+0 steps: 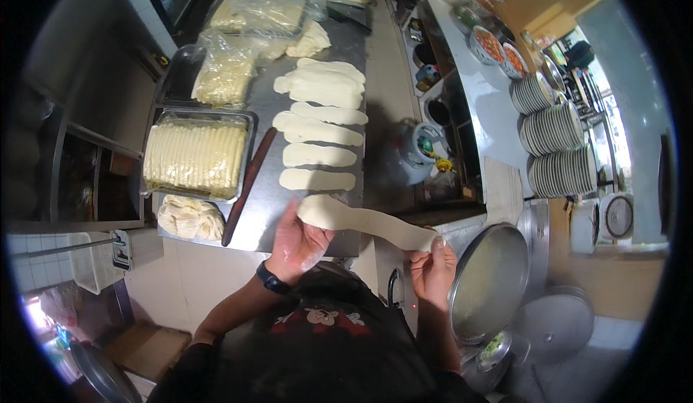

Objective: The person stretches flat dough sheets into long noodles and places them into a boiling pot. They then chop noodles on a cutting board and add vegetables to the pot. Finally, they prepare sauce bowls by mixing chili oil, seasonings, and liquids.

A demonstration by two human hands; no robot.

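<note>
A long strip of dough [373, 223] is stretched between my hands, past the near right corner of the steel table [260, 208]. My left hand [300, 238], dusted with flour, supports its wide left end from beneath. At the other end, my right hand [436, 265] pinches the strip between thumb and fingers, close to a large round pan [490, 284] with pale liquid. Several flattened dough pieces [318, 179] lie in a row up the table, the farthest ones overlapping [325, 81]. Left of them rests a dark wooden rolling pin [249, 186].
A metal tray [252, 132] holds dough sticks [195, 154] under plastic, with a dough lump [189, 218] nearer me. Farther back are more bagged dough sticks [224, 75]. Across the gap stand a gas cylinder [419, 151], stacked plates [563, 171] and bowls of red food [487, 46].
</note>
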